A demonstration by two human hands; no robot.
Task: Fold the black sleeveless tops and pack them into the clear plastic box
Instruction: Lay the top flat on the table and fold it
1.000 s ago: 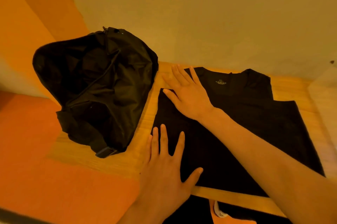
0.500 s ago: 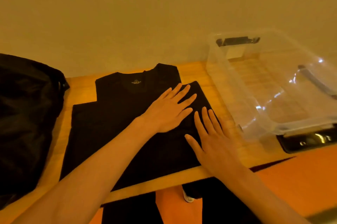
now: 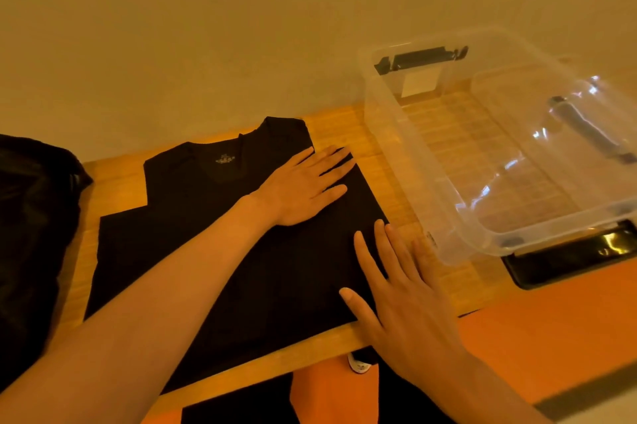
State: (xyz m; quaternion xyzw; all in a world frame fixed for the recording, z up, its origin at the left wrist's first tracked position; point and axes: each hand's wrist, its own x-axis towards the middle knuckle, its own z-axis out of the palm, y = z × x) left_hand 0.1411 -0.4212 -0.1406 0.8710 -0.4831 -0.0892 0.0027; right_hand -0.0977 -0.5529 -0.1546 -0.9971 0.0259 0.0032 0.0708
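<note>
Along the right edge of the black top [image 3: 172, 210], left hand [image 3: 303, 189] and right hand [image 3: 406, 306] still press flat.

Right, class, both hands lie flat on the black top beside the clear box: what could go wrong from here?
The hem of the black top lies near the table edge, so it may slip off when lifted. The right hand sits half off the top's side, so the fold may come out crooked.
</note>
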